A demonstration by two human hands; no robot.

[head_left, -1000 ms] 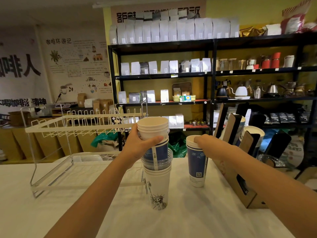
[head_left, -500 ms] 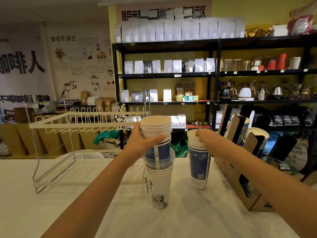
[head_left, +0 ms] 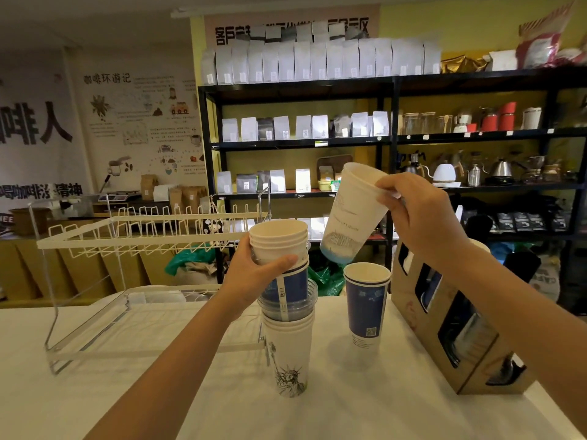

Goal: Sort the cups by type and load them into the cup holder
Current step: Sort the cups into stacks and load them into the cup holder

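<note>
A mixed stack of cups (head_left: 288, 325) stands on the white table: white printed cups at the bottom, clear plastic cups, a blue cup and several plain white cups on top. My left hand (head_left: 254, 274) grips the stack near its top. My right hand (head_left: 416, 217) pinches the rim of a tall white cup (head_left: 352, 214) with a blue base, held tilted in the air above the blue cups (head_left: 365, 301) standing on the table. The brown cardboard cup holder (head_left: 451, 328) stands at the right, with cups showing through its openings.
A white wire rack (head_left: 127, 236) stands at the left of the table. Behind the table are black shelves (head_left: 390, 141) with white bags, kettles and jars. Brown bags and boxes sit along the far left wall.
My right hand has lifted the white cup out of the blue cups and tilted it up in the air. My left hand keeps its grip on the stack.
</note>
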